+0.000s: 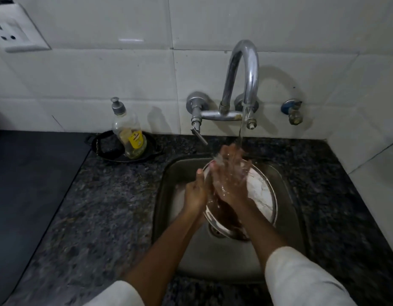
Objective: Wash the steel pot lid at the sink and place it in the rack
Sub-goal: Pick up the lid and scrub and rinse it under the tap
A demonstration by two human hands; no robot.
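Note:
The round steel pot lid [263, 195] is tilted over the steel sink [224, 259], its shiny face reflecting the white tiles. My left hand [196, 191] grips the lid's left rim, thumb pointing up. My right hand [229, 175] lies flat on the lid's face with fingers spread, under the thin stream of water falling from the curved chrome tap [244, 78]. Water splashes over my right fingers. The lid's lower edge hangs above the drain. No rack is in view.
A nearly empty soap bottle [128, 131] with a yellow label stands in a black dish [102, 146] on the dark granite counter [98, 206], left of the sink. A wall socket [16, 32] is at the top left, a small valve [294, 111] right of the tap.

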